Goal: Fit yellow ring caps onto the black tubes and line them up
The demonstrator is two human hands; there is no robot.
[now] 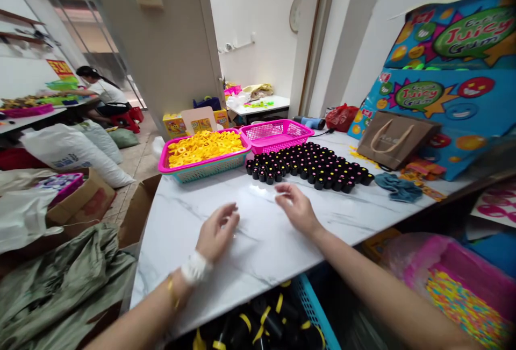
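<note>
Over the white marbled tabletop (250, 221), my left hand (217, 229) hovers with its fingers loosely bent and a gap by the thumb; nothing shows in it. A white watch and a yellow bracelet are on that wrist. My right hand (297, 209), also without anything visible in it, has its fingers apart and reaches toward the near edge of a group of small black cylindrical pieces (310, 164). These stand close together, many with a pink or yellow dot on top. Behind my left hand, a pink basket (163, 163) set in a teal one holds a heap of yellow plastic pieces (205, 147).
A pink basket (278, 134) stands behind the black pieces. To the right are a brown paper bag (389, 137), a blue cloth (399, 187) and blue gum boxes (463, 92). Below the table edge, a teal crate (314, 307) holds black-and-yellow parts. A person (107, 92) sits far left.
</note>
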